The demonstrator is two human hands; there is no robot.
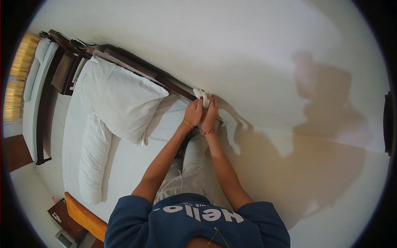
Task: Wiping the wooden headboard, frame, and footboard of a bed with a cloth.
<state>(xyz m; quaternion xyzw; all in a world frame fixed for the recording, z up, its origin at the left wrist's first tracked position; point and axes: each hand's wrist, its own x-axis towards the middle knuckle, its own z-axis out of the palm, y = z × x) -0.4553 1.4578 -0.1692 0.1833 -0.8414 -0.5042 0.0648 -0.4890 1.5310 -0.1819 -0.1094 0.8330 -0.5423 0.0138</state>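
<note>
My left hand (pixel 193 114) and my right hand (pixel 210 115) are close together at the near end of the dark wooden headboard (pixel 133 62). Between their fingers is a bunched white cloth (pixel 204 98), gripped by both. Part of the cloth sticks up past my fingertips, against the wall. Whether it touches the headboard is hard to tell, since my hands cover that spot. Left of my hands, a white pillow (pixel 124 96) leans near the headboard on the bed's white sheet (pixel 133 167). A white bolster (pixel 94 164) lies beyond it.
The white wall (pixel 263 93) rises close ahead and to the right, with my shadow on it. A wooden nightstand (pixel 64 73) stands between this bed and a second bed (pixel 34 114). An orange-brown footboard (pixel 83 217) and a small television (pixel 65 238) are at lower left.
</note>
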